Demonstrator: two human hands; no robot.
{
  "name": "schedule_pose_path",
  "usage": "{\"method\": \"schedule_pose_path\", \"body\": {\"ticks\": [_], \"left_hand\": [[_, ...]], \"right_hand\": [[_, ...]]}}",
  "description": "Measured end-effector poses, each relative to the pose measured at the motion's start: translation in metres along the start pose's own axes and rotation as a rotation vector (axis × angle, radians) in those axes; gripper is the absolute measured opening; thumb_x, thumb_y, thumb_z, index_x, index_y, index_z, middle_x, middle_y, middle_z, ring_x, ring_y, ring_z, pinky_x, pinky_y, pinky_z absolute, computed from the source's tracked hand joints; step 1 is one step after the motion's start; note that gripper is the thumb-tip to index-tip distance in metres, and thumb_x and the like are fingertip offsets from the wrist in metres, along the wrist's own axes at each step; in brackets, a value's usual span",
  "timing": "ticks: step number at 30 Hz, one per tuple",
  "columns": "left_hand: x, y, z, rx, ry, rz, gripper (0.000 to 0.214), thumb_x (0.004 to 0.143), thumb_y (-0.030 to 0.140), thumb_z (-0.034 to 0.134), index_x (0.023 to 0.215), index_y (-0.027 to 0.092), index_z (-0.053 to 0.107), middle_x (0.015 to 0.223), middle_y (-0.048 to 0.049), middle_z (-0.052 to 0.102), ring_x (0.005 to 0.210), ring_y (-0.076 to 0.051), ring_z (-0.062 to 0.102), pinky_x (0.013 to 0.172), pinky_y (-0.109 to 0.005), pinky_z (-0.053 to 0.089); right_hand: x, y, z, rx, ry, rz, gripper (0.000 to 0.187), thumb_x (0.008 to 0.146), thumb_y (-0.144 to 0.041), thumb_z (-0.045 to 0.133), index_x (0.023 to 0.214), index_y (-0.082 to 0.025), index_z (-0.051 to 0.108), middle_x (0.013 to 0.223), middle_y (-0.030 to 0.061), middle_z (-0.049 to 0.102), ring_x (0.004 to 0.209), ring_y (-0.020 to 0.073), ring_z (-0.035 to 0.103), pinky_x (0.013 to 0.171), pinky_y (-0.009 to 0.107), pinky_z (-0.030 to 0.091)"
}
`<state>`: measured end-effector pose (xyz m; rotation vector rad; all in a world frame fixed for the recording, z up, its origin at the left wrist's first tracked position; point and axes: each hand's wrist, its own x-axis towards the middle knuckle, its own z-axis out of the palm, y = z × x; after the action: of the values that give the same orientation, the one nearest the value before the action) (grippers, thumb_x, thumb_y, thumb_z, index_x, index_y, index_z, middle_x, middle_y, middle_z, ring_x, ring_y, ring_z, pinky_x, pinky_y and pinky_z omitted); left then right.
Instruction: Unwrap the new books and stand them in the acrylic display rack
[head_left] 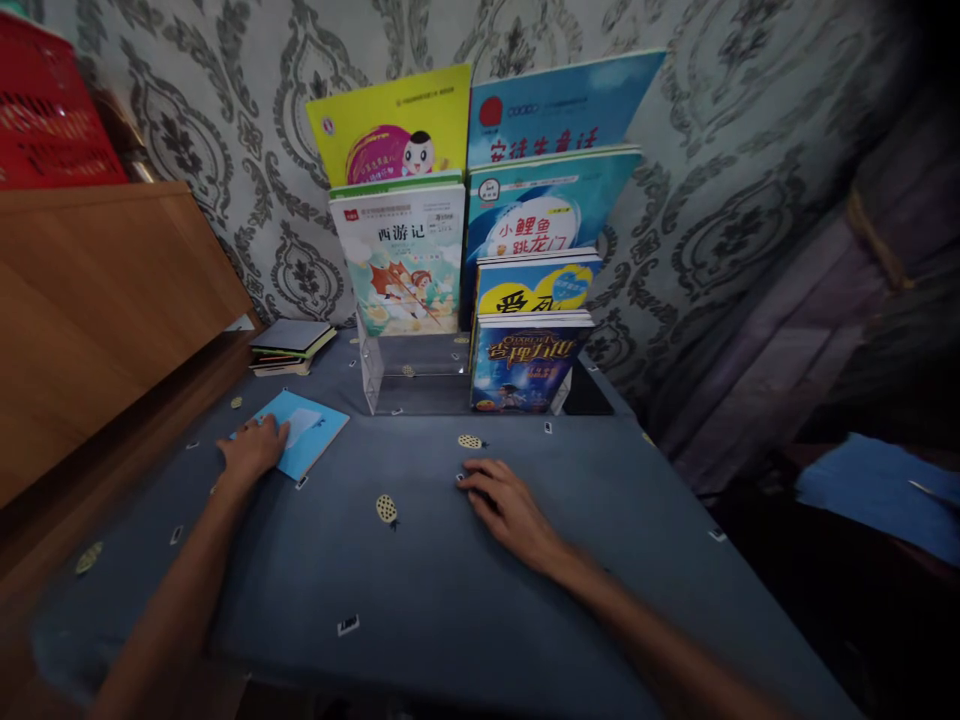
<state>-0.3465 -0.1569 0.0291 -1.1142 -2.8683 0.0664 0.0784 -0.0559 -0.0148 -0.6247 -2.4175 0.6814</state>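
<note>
Left hand [253, 448] rests open on the blue book [319, 438], centre-left of frame, not gripping it. Right hand [506, 505] lies open, empty, on the bench [450, 590]. Risk: sideways pressure may slide the book toward the bench's left edge.

Thin light-blue booklet [324, 442]: closed, flat on grey tablecloth [450, 585], white patch on cover.

Centre top: clear acrylic book rack [373, 375] packed with children's books [405, 260]. Just left, stacked books [291, 345]. Upper left: red crate [45, 110] above wooden cabinet [97, 300]. Right edge: blue cloth [877, 490].
</note>
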Motion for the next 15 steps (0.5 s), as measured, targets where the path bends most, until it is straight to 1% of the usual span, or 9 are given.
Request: {"method": "schedule_pose_path", "body": {"ticks": [2,4,6,8,9,11,13,15], "left_hand": [[0.006,0.000,-0.012,0.026,-0.032,-0.014,0.055,0.096,0.048,0.034,0.116,0.011,0.068,0.126,-0.0265,0.065,0.117,-0.045,0.061,0.097,-0.072,0.040],[0.019,-0.001,-0.022,-0.010,-0.051,-0.067,0.052,0.096,0.045,0.036,0.113,0.009,0.070,0.124,-0.0264,0.066,0.116,-0.044,0.062,0.095,-0.065,0.045],[0.031,0.000,-0.026,-0.056,-0.035,-0.073,0.053,0.097,0.044,0.035,0.122,0.009,0.066,0.131,-0.0254,0.063,0.121,-0.041,0.061,0.095,-0.056,0.049],[0.039,0.005,-0.023,-0.097,-0.013,-0.060,0.055,0.099,0.042,0.032,0.137,0.009,0.056,0.140,-0.0241,0.058,0.128,-0.037,0.057,0.097,-0.049,0.050],[0.041,0.008,-0.019,-0.114,-0.004,-0.056,0.057,0.100,0.041,0.031,0.142,0.009,0.051,0.144,-0.0239,0.055,0.132,-0.036,0.054,0.100,-0.049,0.049],[0.041,0.015,-0.010,-0.137,0.009,-0.053,0.057,0.101,0.038,0.027,0.147,0.009,0.046,0.149,-0.0243,0.050,0.138,-0.036,0.048,0.105,-0.055,0.044],[0.038,0.020,-0.001,-0.149,0.020,-0.047,0.057,0.101,0.037,0.025,0.147,0.010,0.046,0.151,-0.0241,0.047,0.141,-0.038,0.045,0.108,-0.062,0.039],[0.034,0.022,0.003,-0.154,0.031,-0.036,0.057,0.101,0.036,0.024,0.147,0.010,0.046,0.152,-0.0232,0.047,0.141,-0.038,0.045,0.109,-0.063,0.037]], "right_hand": [[0.006,0.003,-0.004,0.004,-0.051,-0.014,0.027,0.091,-0.011,0.051,0.107,-0.021,0.070,0.116,0.0107,0.066,0.111,0.0249,0.061,0.097,0.045,0.052],[0.014,0.007,-0.009,0.014,-0.110,-0.030,0.024,0.090,-0.012,0.053,0.104,-0.021,0.070,0.111,0.0102,0.068,0.107,0.0245,0.063,0.096,0.043,0.052],[0.024,0.010,-0.012,0.029,-0.136,-0.022,0.021,0.092,-0.015,0.053,0.101,-0.019,0.071,0.103,0.0100,0.070,0.101,0.0240,0.064,0.094,0.042,0.052],[0.030,0.014,-0.011,0.044,-0.104,-0.008,0.022,0.093,-0.016,0.051,0.100,-0.019,0.071,0.098,0.0091,0.071,0.096,0.0230,0.066,0.091,0.040,0.052],[0.031,0.016,-0.010,0.053,-0.076,-0.006,0.023,0.093,-0.015,0.050,0.100,-0.019,0.072,0.097,0.0087,0.071,0.094,0.0226,0.066,0.089,0.039,0.053],[0.031,0.019,-0.008,0.076,-0.021,-0.017,0.025,0.091,-0.011,0.050,0.100,-0.020,0.072,0.096,0.0081,0.071,0.094,0.0221,0.067,0.087,0.038,0.053],[0.028,0.022,-0.005,0.101,0.005,-0.036,0.027,0.091,-0.009,0.049,0.100,-0.020,0.072,0.095,0.0077,0.071,0.094,0.0219,0.067,0.086,0.037,0.053],[0.025,0.023,-0.004,0.115,0.009,-0.053,0.027,0.091,-0.009,0.049,0.100,-0.021,0.072,0.096,0.0073,0.071,0.095,0.0216,0.066,0.086,0.036,0.053]]}}
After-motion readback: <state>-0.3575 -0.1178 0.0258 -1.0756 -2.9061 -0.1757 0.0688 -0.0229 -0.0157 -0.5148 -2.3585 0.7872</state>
